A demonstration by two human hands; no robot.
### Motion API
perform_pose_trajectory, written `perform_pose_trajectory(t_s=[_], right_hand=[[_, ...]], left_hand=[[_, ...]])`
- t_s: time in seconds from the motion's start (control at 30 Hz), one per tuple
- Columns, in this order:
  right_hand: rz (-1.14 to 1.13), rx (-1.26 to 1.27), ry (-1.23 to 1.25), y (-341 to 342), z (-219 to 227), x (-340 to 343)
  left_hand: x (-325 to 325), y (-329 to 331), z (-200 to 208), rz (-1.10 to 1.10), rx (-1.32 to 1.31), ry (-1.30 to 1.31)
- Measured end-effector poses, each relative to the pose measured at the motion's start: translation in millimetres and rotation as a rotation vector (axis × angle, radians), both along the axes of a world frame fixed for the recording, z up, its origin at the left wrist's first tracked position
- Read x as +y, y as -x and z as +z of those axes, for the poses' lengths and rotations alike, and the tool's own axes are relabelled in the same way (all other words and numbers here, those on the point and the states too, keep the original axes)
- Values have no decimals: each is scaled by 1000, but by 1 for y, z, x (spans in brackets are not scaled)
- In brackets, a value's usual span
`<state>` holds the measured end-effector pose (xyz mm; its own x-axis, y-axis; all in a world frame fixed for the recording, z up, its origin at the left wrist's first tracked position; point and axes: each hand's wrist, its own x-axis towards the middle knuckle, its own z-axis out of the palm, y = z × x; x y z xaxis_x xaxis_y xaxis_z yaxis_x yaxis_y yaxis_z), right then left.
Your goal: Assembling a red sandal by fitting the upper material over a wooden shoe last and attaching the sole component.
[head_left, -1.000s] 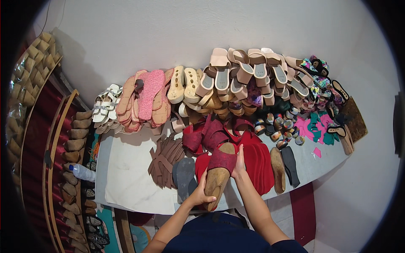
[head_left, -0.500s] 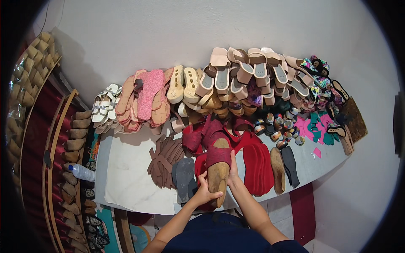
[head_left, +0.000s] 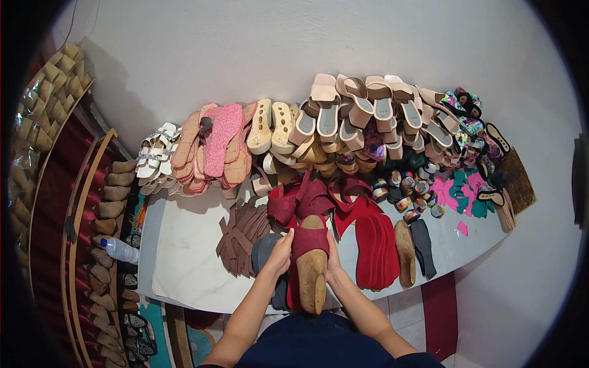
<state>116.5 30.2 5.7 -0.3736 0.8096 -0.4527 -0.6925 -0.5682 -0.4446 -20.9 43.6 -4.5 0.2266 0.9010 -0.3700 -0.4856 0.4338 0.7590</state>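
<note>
**Red upper being fitted over the last**

At lower centre of the frame, the left hand (head_left: 281,250) and right hand (head_left: 332,259) press curled fingers against either side of the red upper (head_left: 308,240), stretched over the wooden last (head_left: 313,277) at the table (head_left: 184,257) edge. Judging by this, shaping is underway; smoothing it evenly would call for firm, balanced pulls.
</note>
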Motion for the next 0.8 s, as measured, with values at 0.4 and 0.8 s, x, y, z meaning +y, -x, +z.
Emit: perform_pose_trajectory(t_s=[0.4, 0.8], right_hand=[[-5, 74, -9, 1, -20, -6], [111, 188, -43, -8, -17, -8]], left_hand=[[-1, 7, -32, 60, -298, -16], [0, 4, -20, 6, -108, -128]])
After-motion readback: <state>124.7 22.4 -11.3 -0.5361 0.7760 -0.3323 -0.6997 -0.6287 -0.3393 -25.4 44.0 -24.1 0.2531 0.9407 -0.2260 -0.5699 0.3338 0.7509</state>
